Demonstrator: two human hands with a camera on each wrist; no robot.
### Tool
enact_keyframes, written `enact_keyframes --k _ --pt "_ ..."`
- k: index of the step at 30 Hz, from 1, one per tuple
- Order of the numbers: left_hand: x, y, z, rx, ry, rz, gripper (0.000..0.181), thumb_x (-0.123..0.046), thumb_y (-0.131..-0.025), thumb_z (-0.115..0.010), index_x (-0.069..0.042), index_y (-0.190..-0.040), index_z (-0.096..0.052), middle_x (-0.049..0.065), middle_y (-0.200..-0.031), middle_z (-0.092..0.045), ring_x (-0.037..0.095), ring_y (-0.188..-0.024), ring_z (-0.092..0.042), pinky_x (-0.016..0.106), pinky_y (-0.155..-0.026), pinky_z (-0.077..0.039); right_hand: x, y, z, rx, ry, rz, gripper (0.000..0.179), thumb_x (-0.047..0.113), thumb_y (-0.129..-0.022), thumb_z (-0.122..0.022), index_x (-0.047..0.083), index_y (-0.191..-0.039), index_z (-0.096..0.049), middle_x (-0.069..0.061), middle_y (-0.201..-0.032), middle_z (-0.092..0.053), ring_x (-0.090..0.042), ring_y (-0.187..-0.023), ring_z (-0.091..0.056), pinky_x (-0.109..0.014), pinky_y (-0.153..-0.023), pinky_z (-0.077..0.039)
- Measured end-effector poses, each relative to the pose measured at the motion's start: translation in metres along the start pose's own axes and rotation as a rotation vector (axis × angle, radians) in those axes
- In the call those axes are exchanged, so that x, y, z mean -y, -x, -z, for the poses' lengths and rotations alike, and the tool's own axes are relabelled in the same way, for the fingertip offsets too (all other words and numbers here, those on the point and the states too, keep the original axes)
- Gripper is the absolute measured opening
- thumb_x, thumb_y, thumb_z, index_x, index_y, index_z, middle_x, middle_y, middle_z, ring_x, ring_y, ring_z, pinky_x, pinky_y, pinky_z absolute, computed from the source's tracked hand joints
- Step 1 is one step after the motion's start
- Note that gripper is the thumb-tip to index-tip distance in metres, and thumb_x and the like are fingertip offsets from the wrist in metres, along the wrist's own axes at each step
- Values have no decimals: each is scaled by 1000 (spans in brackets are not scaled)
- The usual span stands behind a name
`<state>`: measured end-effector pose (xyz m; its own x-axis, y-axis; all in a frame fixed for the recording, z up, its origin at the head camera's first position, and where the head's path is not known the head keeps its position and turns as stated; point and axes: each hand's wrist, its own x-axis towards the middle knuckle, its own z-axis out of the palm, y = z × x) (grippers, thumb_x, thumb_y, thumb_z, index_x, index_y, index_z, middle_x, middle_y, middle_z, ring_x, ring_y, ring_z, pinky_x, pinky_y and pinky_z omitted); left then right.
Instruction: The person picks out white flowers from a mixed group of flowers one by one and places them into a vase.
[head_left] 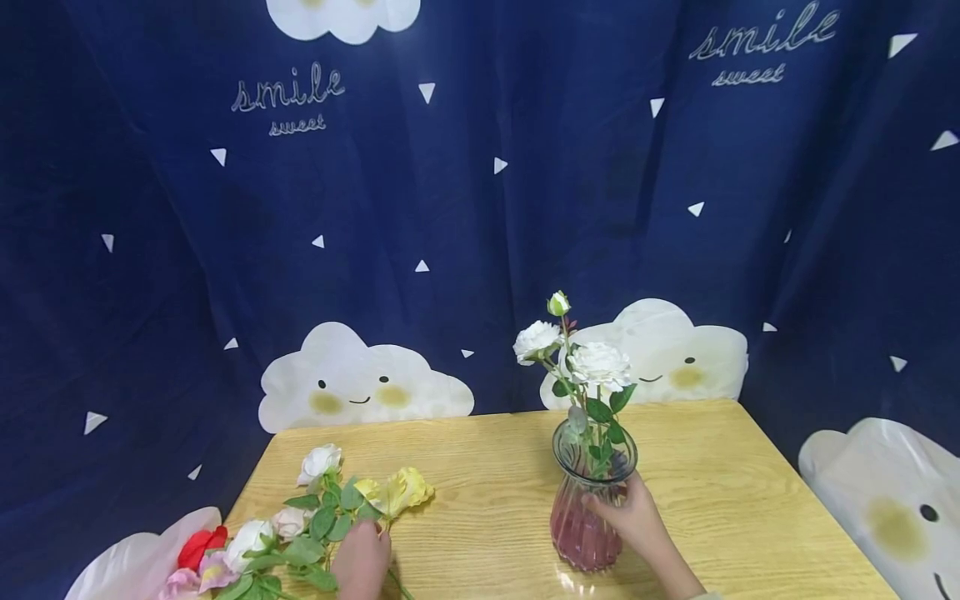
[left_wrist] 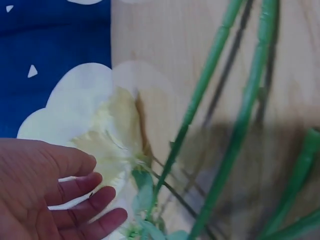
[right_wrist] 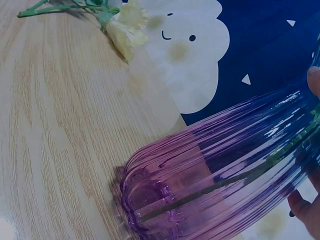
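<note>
Gripping the vase is the right hand! The left hand, fingers loosely parted, hovers near the yellow flower.

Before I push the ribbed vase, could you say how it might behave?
The vase is probably rigid and breakable, as it looks glassy and see-through. With white flowers rising well above it, it may tip if pushed high.

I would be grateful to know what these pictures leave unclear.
- Right wrist view: right edge cuts off most of the right hand and the top of the vase.
- Head view: left hand hides part of a flower stem.
- Left wrist view: top edge cuts off two green stems.
</note>
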<state>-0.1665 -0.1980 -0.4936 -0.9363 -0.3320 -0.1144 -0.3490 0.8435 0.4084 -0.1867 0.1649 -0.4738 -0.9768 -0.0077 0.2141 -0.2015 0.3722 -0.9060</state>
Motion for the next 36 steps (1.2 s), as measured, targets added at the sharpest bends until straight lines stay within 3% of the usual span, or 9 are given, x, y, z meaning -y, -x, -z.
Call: enact_keyframes --k 7,12,19,25,31,36 --pt "11 -5 -11 98 4 114 19 -16 -86 -55 2 -82 -58 12 -68 -57 27 -63 -58 43 -53 -44 3 0 1 2 -3 -13 76 15 -74 -72 -7 -131 -26 -27 -124 -42 -41 -113 -42 -53 -90 -36" --pt "20 -8 -19 116 15 88 25 -16 -86 -53 0 -67 -56 8 -56 -52 21 -52 -54 38 -49 -44 2 0 0 2 -8 -21 75 16 -74 -72 -6 -130 -28 -26 -124 -43 -41 -113 -41 -54 -90 -35" --pt "24 -12 -26 110 30 61 25 -14 -84 -56 6 -69 -54 10 -58 -54 25 -55 -56 39 -51 -46 -5 0 -2 -18 -18 -7 73 15 -72 -73 -4 -129 -31 -25 -122 -45 -41 -112 -42 -54 -89 -35" --pt "31 -15 -30 86 31 30 21 -8 -80 -56 4 -63 -56 10 -56 -54 26 -55 -56 40 -53 -47 -3 0 -1 -17 -24 18 73 13 -72 -73 -6 -129 -30 -25 -122 -45 -41 -112 -43 -54 -88 -36" --pt "33 -13 -29 64 74 41 19 -4 -78 -53 4 -61 -55 11 -56 -53 27 -55 -56 40 -52 -46 -4 0 -2 -20 -22 16 74 15 -73 -73 -4 -130 -30 -26 -123 -44 -42 -112 -42 -54 -88 -36" --pt "32 -13 -25 83 94 79 18 -3 -80 -54 5 -63 -54 11 -57 -53 28 -56 -56 40 -53 -47 -2 0 -2 -13 -22 -1 75 16 -73 -73 -3 -131 -29 -25 -124 -44 -41 -114 -41 -54 -89 -36"
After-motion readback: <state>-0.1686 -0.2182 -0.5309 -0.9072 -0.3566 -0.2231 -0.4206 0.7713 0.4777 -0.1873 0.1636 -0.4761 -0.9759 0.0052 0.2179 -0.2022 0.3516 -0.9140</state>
